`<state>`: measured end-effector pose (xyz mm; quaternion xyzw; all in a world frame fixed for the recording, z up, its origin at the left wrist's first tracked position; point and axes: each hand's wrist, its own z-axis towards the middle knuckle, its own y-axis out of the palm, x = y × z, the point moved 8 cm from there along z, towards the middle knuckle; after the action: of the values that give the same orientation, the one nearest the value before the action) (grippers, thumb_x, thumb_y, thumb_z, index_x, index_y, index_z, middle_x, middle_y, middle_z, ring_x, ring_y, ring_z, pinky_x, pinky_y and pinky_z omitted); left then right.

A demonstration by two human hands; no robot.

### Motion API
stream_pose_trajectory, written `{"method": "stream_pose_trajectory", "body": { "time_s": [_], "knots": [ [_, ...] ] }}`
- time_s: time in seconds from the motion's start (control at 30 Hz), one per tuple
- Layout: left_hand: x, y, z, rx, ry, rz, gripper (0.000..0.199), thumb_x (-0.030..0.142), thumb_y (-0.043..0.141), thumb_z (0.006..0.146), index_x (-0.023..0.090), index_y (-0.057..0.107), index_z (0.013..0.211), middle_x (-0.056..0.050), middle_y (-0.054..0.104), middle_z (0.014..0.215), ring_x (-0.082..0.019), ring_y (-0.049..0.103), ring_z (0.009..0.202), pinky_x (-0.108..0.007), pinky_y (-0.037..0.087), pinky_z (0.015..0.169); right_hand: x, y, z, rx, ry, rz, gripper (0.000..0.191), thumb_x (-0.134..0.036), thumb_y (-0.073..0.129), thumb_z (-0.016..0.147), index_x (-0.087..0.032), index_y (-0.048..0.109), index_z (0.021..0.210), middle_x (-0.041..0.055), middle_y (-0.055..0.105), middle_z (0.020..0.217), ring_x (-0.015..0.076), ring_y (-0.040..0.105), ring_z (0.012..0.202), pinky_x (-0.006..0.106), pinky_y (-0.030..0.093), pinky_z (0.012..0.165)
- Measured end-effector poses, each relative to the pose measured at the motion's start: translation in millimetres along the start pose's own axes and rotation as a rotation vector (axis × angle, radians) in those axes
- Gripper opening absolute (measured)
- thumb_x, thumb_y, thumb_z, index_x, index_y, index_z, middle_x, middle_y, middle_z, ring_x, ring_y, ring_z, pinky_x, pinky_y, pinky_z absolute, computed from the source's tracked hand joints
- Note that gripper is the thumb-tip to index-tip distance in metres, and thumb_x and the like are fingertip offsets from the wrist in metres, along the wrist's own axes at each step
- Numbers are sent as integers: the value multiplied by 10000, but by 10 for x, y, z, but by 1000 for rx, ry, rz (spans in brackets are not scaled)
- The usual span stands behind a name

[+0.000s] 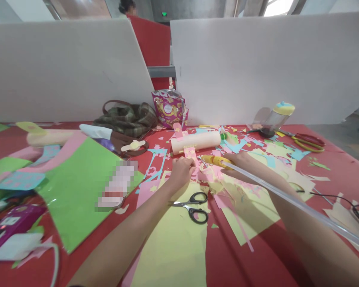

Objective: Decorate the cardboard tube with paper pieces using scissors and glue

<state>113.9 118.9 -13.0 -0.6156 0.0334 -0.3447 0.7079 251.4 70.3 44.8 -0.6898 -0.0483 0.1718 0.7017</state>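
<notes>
My left hand (182, 172) is closed at the lower end of a pink patterned paper strip (190, 154). This strip hangs from a cream paper tube (199, 141) lying on its side. Held in my right hand (241, 161) is a yellow glue gun (218, 160), its tip pointing left toward the strip. A clear glue stick (290, 199) runs from its back to the lower right. Black-handled scissors (194, 205) rest on yellow paper (173, 247) just below my left hand. A rounded pink paper piece (177, 131) stands at the tube's left end.
Paper scraps cover the red table (245, 263). Green paper (77, 191) and a phone (118, 185) lie left. Behind are a plaid bag (128, 119), a purple snack bag (169, 109) and white boards (251, 71). Right: clear jar (277, 119), red-handled scissors (309, 140), black cable (335, 195).
</notes>
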Motion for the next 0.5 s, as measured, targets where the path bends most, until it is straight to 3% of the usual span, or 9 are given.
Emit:
{"method": "stream_pose_trajectory", "body": {
  "time_s": [0.5],
  "knots": [
    [25,7,93,8,11,80,92,170,471,727,197,542,675,-19,627,795,-208,487,857,-371,224,714,-1,-8,-15,-1,-1,21,119,-282,447,725,-187,517,712,4,514,559,137,468,506,219,253,455]
  ]
}}
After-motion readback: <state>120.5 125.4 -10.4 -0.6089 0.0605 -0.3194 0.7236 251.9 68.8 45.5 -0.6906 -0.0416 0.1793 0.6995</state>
